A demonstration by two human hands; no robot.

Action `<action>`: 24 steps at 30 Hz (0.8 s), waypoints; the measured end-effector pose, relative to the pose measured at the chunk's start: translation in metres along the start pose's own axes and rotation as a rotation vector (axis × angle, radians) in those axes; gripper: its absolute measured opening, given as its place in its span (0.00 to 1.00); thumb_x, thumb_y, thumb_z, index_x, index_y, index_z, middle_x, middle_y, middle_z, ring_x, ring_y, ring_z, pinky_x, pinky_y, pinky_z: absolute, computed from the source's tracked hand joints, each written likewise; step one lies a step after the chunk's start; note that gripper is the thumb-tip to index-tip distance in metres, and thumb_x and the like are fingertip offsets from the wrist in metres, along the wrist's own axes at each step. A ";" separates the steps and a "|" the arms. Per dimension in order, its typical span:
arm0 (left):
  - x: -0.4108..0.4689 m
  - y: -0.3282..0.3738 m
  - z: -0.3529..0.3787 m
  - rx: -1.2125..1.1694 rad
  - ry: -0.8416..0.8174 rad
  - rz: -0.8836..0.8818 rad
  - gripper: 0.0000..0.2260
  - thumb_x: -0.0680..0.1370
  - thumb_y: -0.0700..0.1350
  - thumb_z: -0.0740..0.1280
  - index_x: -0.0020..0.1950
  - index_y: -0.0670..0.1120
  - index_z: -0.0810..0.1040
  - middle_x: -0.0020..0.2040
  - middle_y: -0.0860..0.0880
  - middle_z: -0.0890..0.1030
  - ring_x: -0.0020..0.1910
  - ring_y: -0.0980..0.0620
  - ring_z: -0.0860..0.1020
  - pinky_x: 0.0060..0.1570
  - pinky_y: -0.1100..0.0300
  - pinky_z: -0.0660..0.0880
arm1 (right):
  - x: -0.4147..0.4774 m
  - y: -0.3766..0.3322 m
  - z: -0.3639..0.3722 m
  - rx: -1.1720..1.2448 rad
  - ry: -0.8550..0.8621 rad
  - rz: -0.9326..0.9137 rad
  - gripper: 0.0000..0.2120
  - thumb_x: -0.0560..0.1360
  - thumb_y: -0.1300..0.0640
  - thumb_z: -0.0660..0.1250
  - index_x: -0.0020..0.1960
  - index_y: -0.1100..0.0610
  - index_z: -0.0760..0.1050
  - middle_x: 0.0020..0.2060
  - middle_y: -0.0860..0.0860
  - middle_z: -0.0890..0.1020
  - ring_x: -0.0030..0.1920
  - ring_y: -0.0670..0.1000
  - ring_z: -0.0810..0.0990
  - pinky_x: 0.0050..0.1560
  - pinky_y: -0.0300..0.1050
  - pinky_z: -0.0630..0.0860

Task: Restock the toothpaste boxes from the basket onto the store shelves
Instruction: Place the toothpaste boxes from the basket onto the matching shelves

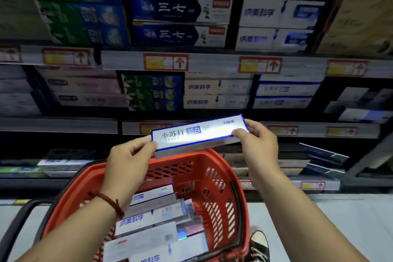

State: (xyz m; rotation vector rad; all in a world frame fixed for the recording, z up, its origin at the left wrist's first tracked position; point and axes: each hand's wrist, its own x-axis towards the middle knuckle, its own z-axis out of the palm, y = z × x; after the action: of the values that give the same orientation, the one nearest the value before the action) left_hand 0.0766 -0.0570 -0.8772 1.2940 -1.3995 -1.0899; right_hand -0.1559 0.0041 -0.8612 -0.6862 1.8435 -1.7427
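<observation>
While hanging above the red basket (221,178), toothpaste box (197,135): tilting, right end higher, in front of the shelves (127,62).
Left hand (127,159): pinching the box's left end, thumb on top.
Right hand (258,144): pinching its right end.
Basket: holding more boxes (148,217), lying flat and overlapping.

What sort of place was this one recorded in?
Almost certainly a store's toothpaste aisle: shelves stacked with toothpaste boxes, red-and-yellow price tags along the shelf edges, and a red shopping basket holding more boxes beneath the white-and-blue box that the left hand and right hand hold.
</observation>
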 end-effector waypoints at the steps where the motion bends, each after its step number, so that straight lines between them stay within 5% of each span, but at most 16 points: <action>1: -0.001 0.004 0.011 0.019 -0.020 0.008 0.11 0.78 0.42 0.69 0.47 0.57 0.87 0.45 0.60 0.87 0.51 0.52 0.85 0.55 0.50 0.81 | 0.009 -0.001 -0.009 -0.029 0.013 -0.025 0.12 0.73 0.62 0.71 0.49 0.45 0.81 0.51 0.49 0.85 0.52 0.48 0.83 0.52 0.43 0.78; 7: 0.011 0.027 0.094 0.033 -0.088 0.055 0.11 0.74 0.46 0.68 0.45 0.61 0.87 0.43 0.60 0.87 0.49 0.54 0.85 0.56 0.48 0.81 | 0.070 -0.012 -0.072 -0.143 0.061 -0.089 0.10 0.76 0.61 0.69 0.53 0.49 0.82 0.46 0.45 0.85 0.47 0.44 0.82 0.46 0.40 0.77; 11: 0.023 0.037 0.160 -0.021 -0.087 0.071 0.11 0.77 0.39 0.68 0.47 0.53 0.87 0.39 0.60 0.85 0.41 0.63 0.82 0.48 0.62 0.78 | 0.117 -0.014 -0.110 -0.210 0.123 -0.092 0.08 0.75 0.59 0.71 0.54 0.53 0.81 0.47 0.47 0.84 0.48 0.47 0.82 0.50 0.46 0.78; 14: 0.032 0.045 0.202 -0.035 -0.057 0.063 0.10 0.76 0.41 0.69 0.42 0.56 0.82 0.40 0.59 0.83 0.41 0.59 0.81 0.51 0.59 0.78 | 0.145 -0.009 -0.134 -0.243 0.146 -0.095 0.09 0.76 0.58 0.71 0.55 0.54 0.78 0.48 0.49 0.81 0.47 0.50 0.79 0.45 0.47 0.76; 16: 0.036 0.048 0.227 -0.019 -0.061 0.067 0.06 0.72 0.48 0.69 0.47 0.55 0.84 0.47 0.56 0.85 0.50 0.54 0.83 0.61 0.54 0.78 | 0.160 -0.002 -0.147 -0.242 0.171 -0.083 0.12 0.77 0.57 0.70 0.59 0.55 0.75 0.50 0.50 0.79 0.47 0.50 0.78 0.42 0.46 0.73; 19: 0.038 0.053 0.257 0.006 -0.079 0.058 0.21 0.70 0.53 0.69 0.62 0.49 0.83 0.55 0.53 0.84 0.56 0.52 0.81 0.64 0.51 0.77 | 0.179 0.008 -0.161 -0.227 0.188 -0.076 0.16 0.77 0.57 0.70 0.63 0.54 0.73 0.55 0.51 0.79 0.54 0.54 0.78 0.50 0.47 0.72; 24: 0.047 0.051 0.289 0.017 -0.105 0.028 0.05 0.76 0.46 0.69 0.47 0.51 0.85 0.45 0.52 0.85 0.44 0.51 0.81 0.46 0.57 0.79 | 0.200 0.020 -0.170 -0.149 0.165 -0.028 0.22 0.77 0.62 0.67 0.70 0.57 0.72 0.60 0.53 0.78 0.56 0.54 0.75 0.53 0.47 0.68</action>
State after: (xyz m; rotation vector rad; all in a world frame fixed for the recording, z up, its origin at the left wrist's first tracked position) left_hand -0.2183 -0.0940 -0.8809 1.2409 -1.5030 -1.1436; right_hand -0.4184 -0.0023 -0.8775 -0.6439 2.1014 -1.7374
